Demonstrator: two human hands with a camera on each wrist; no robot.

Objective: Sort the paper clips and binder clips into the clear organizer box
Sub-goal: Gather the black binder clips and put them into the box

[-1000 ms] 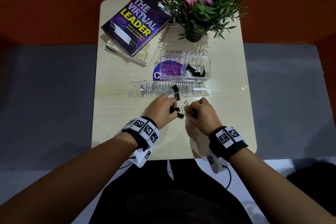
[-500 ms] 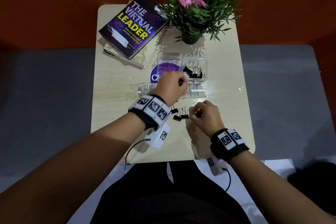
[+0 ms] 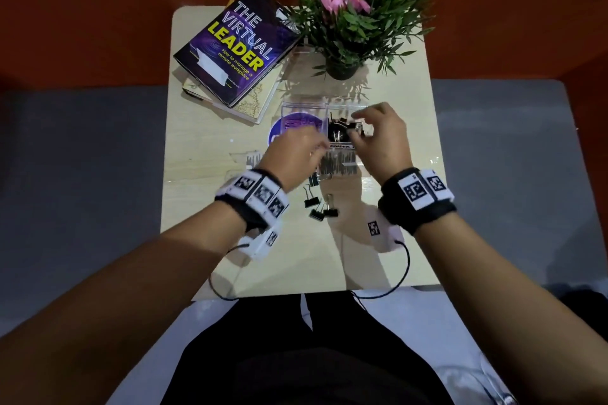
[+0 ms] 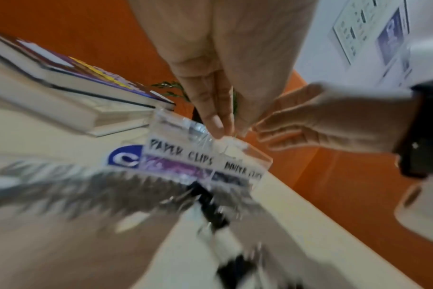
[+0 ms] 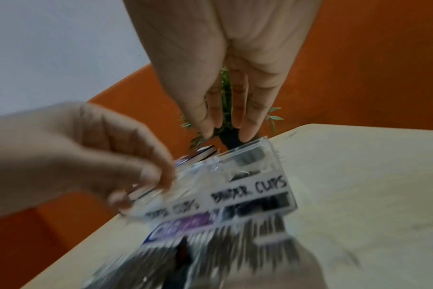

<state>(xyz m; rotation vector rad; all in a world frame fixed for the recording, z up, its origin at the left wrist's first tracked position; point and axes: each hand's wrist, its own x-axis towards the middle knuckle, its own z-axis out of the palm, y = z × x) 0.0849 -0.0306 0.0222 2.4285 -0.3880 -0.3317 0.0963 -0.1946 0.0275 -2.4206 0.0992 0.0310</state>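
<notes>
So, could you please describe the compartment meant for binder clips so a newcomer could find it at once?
On the pale wooden table, just in front of the potted plant, stands the clear organizer box. Its right-hand compartment holds black binder clips and is labelled for them, unlike the left one filled with purple paper clips.

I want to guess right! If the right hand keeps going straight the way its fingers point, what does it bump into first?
Probably the clear organizer box: the right hand points down at its binder clip side, fingertips just above the rim. Depth is hard to judge.
</notes>
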